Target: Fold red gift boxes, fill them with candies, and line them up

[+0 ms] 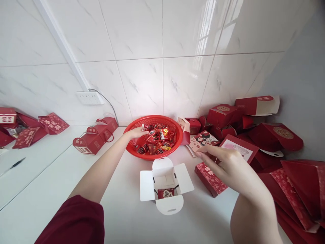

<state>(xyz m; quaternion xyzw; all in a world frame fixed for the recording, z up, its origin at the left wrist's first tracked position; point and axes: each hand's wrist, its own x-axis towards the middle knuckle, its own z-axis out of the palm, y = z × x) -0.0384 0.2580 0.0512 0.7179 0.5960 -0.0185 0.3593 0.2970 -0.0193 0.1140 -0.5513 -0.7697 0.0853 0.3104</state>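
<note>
My left hand (137,132) reaches over the near-left rim of a red plastic basket (129,149), its fingers stretched out at the wrapped candies (158,137) inside. My right hand (224,161) hovers on the right, thumb and forefinger drawn together by a pink printed card box (203,139); whatever may be between them is hidden. Between my arms stands a white-lined gift box (166,183) with its flaps spread. A dark red packet (166,193) with a pale character lies inside it. Below my right hand is a flat red patterned box (211,178).
Closed red gift boxes (93,139) with handles stand left of the basket. More red boxes (223,113) are heaped on the right, with folded red cartons (302,189) nearer me. A pen (17,163) lies far left. A socket strip (89,98) is on the tiled wall.
</note>
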